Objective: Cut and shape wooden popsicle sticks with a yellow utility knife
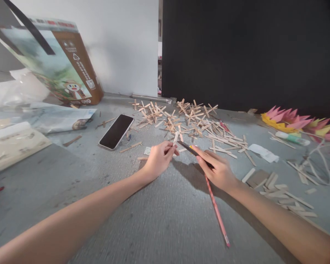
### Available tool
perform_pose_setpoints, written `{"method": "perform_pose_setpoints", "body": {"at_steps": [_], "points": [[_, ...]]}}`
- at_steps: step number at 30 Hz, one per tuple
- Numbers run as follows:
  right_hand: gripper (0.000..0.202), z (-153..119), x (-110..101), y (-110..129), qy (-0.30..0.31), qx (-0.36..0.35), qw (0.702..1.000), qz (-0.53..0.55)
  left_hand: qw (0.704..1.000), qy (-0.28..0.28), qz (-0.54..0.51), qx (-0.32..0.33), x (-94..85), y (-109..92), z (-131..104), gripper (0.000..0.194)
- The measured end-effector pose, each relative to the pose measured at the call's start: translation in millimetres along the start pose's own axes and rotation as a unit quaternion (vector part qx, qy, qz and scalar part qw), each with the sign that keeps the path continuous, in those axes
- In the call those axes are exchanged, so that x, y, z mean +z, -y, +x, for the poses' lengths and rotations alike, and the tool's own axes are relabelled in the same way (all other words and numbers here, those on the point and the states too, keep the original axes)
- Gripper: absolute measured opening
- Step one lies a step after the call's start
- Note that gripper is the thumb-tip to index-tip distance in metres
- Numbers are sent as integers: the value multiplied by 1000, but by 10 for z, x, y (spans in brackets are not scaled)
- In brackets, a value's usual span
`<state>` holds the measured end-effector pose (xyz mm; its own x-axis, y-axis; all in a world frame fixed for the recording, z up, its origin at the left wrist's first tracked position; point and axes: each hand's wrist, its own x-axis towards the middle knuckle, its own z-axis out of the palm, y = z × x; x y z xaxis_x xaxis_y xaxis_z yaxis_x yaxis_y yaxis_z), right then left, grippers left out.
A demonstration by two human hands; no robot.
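My left hand (161, 156) is closed, pinching a short pale wooden craft stick (176, 137) upright between thumb and fingers. In my right hand (216, 168) is a slim black utility knife (192, 150) with a bit of yellow on it. Its tip points at the craft stick, close beside my left fingertips; whether they touch I cannot tell. Below my right hand a pink pencil (216, 211) lies on the grey table (143, 220). Just beyond both hands spreads a heap of crossed craft sticks (187, 115).
A phone (117, 132) lies left of the heap. Behind it stands a printed bag (68, 66), with plastic packaging (19, 143) nearby. To the right are cut stick pieces (286, 194), a glue stick (293, 138), a white cord (326, 165) and a paper crown (286, 121).
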<state>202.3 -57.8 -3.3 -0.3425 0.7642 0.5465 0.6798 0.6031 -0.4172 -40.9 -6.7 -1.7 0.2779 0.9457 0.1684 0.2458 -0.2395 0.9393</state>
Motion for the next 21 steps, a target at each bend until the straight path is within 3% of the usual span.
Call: {"method": "perform_pose_setpoints", "body": {"at_steps": [12, 21], "points": [[49, 27, -14, 25, -2, -25, 1000, 18, 999, -5, 44, 1, -25, -75, -30, 43], [50, 7, 15, 159, 10, 10, 1000, 3, 984, -38, 143, 98, -43, -84, -74, 32]]}}
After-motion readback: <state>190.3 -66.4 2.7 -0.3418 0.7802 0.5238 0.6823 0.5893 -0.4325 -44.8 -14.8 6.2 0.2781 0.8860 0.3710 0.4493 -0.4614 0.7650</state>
